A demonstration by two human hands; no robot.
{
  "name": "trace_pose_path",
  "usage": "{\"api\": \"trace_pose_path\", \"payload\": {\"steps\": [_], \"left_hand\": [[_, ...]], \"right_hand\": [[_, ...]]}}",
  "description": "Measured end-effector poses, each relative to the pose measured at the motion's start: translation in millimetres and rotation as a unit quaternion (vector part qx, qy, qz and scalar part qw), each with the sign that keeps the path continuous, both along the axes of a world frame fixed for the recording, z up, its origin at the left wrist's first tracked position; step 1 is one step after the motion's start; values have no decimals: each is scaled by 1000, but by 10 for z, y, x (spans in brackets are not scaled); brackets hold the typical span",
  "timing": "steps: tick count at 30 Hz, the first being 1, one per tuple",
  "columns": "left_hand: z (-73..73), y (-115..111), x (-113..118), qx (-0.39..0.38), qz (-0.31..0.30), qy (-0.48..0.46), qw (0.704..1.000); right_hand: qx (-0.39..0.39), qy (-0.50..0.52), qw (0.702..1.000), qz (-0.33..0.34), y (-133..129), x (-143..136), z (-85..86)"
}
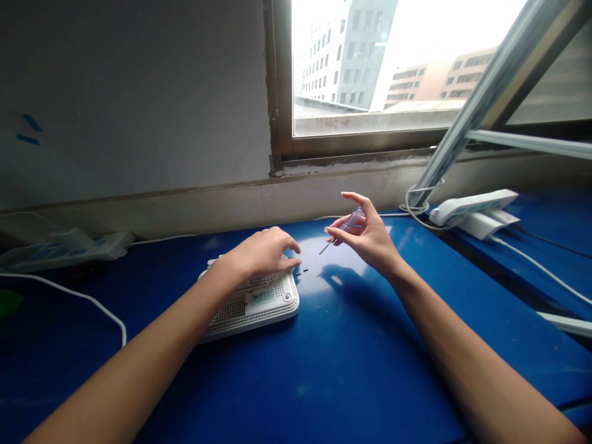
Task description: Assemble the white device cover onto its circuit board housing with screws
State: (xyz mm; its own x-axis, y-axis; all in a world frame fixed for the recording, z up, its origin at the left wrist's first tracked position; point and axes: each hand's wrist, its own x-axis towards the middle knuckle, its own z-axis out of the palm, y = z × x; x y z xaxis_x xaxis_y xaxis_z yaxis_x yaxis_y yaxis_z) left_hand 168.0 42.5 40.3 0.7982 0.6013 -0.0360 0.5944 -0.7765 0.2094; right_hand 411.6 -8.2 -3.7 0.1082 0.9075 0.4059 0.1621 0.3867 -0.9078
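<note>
A white electronic device (261, 302) with vent holes and a label lies on the blue table (296, 382). Over its upper part is my left hand (263, 254), thumb and forefinger apart, with nothing visible between them. Two small dark screws (305, 270) rest on the table just right of those fingertips. My right hand (363, 233) is raised above the table, right of the device, and holds a screwdriver (353, 219) with a clear purple handle. Its thin metal tip points down and to the left. My left hand and forearm hide part of the device.
White power strips stand at the far right (472, 206) and far left (69, 250), with cables trailing. A metal frame post (444, 160) rises at the back right by the window. At the left edge is a green object (9, 303).
</note>
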Motion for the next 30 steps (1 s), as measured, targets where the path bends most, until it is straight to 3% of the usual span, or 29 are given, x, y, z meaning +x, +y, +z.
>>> {"api": "trace_pose_path", "payload": {"steps": [4,9,15,20,26,30], "left_hand": [[49,-44,-440,-49,-21,-57,997],[-30,-241,-995,-77,5,8,997],[-115,-441,-1348,-54,38,1,998],[-95,-473,-1531,-48,103,-5,993],[-178,-546,-1455,12,210,7,978],[-290,-561,-1440,47,181,-53,981]], "right_hand": [[-6,7,1000,-7,-20,-75,-19],[-24,-8,999,-24,-44,-214,-8],[-33,5,997,-62,-39,-333,-48],[-68,20,995,-69,-42,-436,-85],[-105,44,991,-69,-75,-630,-71],[-101,50,992,-52,-101,-754,-4]]}}
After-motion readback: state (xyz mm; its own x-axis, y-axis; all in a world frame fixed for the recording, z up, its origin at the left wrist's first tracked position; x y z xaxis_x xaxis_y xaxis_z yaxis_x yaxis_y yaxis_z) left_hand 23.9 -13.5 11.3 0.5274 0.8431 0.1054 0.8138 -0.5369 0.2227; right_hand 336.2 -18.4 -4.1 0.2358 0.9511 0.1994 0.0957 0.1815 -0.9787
